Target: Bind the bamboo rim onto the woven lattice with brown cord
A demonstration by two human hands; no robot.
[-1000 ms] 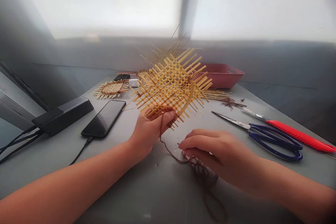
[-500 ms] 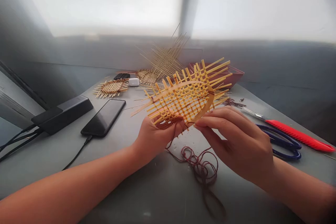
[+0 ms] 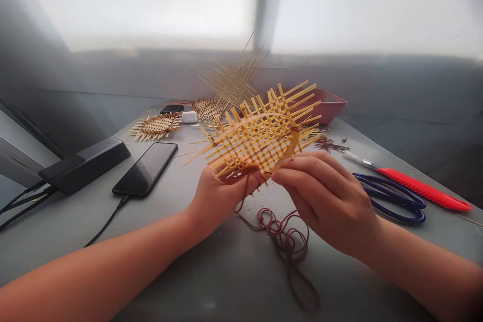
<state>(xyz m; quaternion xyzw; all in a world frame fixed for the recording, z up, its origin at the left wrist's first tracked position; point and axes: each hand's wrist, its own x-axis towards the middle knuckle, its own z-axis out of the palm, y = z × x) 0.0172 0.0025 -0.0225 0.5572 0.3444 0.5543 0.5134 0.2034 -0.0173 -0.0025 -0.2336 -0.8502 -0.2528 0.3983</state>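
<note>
My left hand point(image 3: 223, 192) is closed on the lower left edge of a woven bamboo piece point(image 3: 256, 143), its thumb in front. The piece is tilted up, with loose strip ends sticking out all round. A curved flat bamboo strip point(image 3: 292, 143) lies over the weave as a rim, tied with dark cord at its right side. My right hand point(image 3: 328, 193) pinches at the rim's lower edge, where a short stretch of brown cord point(image 3: 290, 241) reaches its fingertips. The cord passes over my left thumb and lies in tangled loops on the table below.
Right of my hands are blue-handled scissors point(image 3: 396, 206), a red-handled cutter point(image 3: 422, 188) and cord scraps point(image 3: 330, 145). On the left lie a phone point(image 3: 145, 170) and a black power block point(image 3: 88, 166). Behind are woven pieces point(image 3: 158, 125), a white case point(image 3: 189, 117) and a pink basket point(image 3: 328, 106).
The whole view has shifted slightly, so everything sits a little further left. My right fingertips have drawn closer to the rim, with less cord showing beside them. Both hands keep their grip.
</note>
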